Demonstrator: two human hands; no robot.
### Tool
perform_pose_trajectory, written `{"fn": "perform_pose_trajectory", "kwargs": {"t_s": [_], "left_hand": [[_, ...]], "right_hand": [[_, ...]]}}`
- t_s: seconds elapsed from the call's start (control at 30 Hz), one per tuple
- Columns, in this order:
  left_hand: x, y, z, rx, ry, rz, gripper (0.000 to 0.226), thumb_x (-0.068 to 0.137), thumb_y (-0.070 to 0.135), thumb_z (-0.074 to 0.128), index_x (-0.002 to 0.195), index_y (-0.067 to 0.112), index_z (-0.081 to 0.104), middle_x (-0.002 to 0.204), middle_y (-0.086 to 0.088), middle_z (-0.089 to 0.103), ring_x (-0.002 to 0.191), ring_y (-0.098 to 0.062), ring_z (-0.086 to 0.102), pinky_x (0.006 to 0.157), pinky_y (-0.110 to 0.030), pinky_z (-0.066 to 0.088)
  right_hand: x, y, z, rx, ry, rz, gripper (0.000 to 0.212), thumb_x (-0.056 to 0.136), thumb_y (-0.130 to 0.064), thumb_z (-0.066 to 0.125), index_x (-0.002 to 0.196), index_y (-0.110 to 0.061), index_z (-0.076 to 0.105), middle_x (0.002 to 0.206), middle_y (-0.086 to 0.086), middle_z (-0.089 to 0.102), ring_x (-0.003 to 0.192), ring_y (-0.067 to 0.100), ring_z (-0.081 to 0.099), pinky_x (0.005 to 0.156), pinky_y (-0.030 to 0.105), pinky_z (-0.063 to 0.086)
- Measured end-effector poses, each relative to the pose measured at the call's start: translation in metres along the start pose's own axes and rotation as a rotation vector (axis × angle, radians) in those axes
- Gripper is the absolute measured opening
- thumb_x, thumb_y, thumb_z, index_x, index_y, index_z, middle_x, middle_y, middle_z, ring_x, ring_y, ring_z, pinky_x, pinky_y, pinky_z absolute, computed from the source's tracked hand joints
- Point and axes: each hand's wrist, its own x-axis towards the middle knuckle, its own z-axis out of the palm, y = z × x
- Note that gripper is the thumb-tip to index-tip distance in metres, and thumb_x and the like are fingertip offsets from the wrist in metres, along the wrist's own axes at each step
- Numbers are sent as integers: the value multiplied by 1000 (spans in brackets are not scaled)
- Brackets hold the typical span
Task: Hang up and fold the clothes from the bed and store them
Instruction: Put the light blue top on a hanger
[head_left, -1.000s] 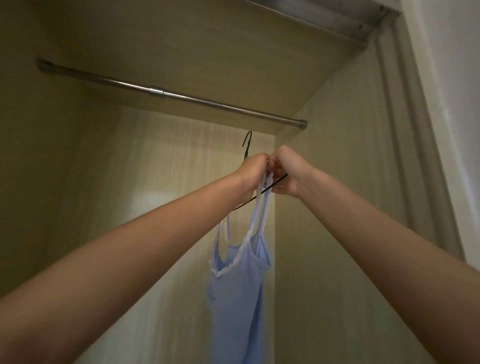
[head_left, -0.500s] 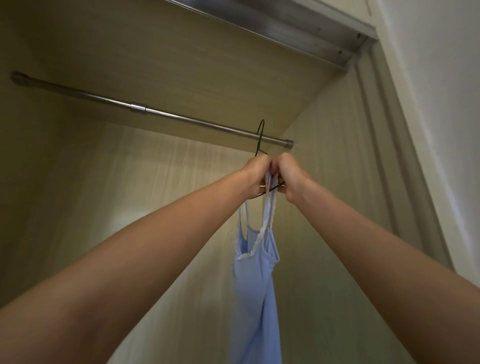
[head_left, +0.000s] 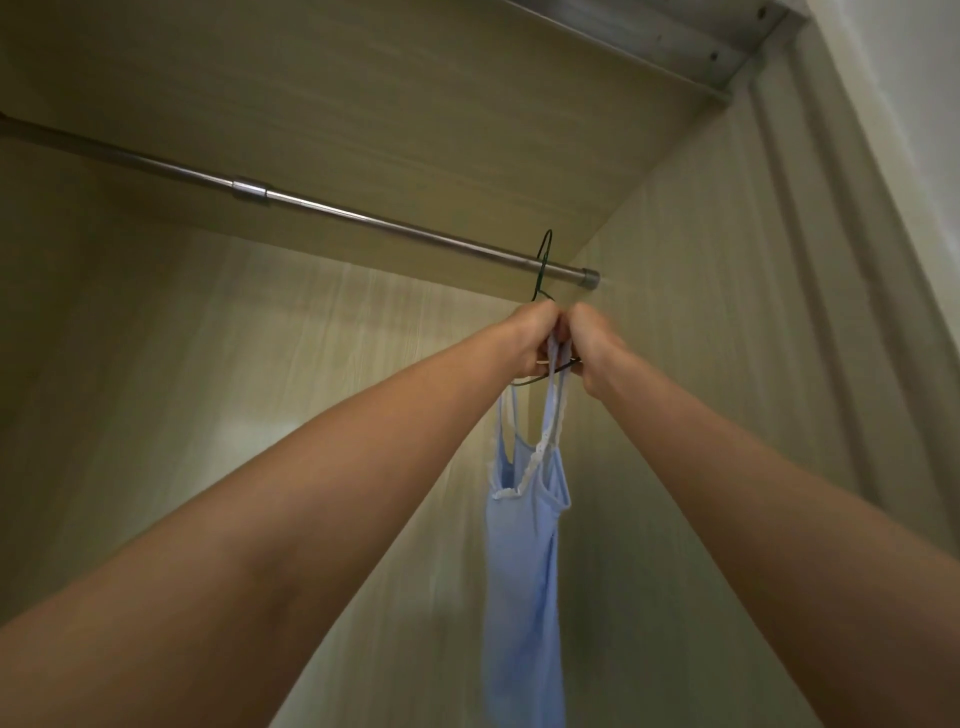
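A light blue strappy top (head_left: 524, 561) with white lace trim hangs from a thin dark wire hanger (head_left: 543, 270). The hanger's hook sits over the right end of the metal closet rail (head_left: 363, 215). My left hand (head_left: 530, 338) and my right hand (head_left: 592, 343) are raised side by side just under the rail. Both grip the hanger's wire and the top's straps where these cross it. The hands cover most of the hanger's frame.
I look up into a pale wood closet. Its top panel (head_left: 389, 93) lies just above the rail, and the right side wall (head_left: 727, 415) is close to the hanger. The rail to the left carries nothing. A white room wall (head_left: 904, 104) shows at far right.
Both hands have lifted the hanger and top up and right. The hook was below the rail one second ago and now sits over its right end.
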Motion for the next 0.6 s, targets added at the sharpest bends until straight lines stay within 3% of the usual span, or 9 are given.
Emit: {"fn": "perform_pose_trajectory", "kwargs": {"t_s": [0.1, 0.23, 0.4, 0.6], "left_hand": [[13, -3, 3, -7, -2, 0, 31, 92, 4, 35, 64, 10, 43, 56, -7, 47, 53, -18, 51, 56, -25, 48], [23, -12, 6, 21, -33, -26, 33, 94, 5, 33, 63, 10, 43, 33, -2, 46, 28, -11, 49, 36, -17, 46], [27, -26, 12, 74, -64, -61, 31, 94, 7, 35, 65, 9, 46, 36, -2, 50, 49, -16, 54, 53, -24, 50], [24, -30, 30, 68, -82, -49, 29, 90, 5, 34, 64, 10, 47, 60, -8, 50, 60, -21, 53, 64, -31, 50]], "right_hand": [[16, 6, 1, -6, 5, 7, 18, 84, -9, 42, 69, -11, 53, 78, 11, 65, 60, 21, 59, 47, 21, 39], [27, 16, 0, 21, 10, 42, 25, 85, -8, 42, 62, -10, 51, 65, 10, 61, 59, 24, 59, 51, 24, 44], [29, 31, -7, 31, -2, 84, 21, 82, -5, 43, 62, -7, 52, 64, 11, 59, 55, 23, 57, 52, 23, 45], [24, 32, -26, 14, -12, 89, 23, 85, -8, 42, 64, -9, 52, 65, 10, 59, 57, 22, 60, 51, 23, 46]]}}
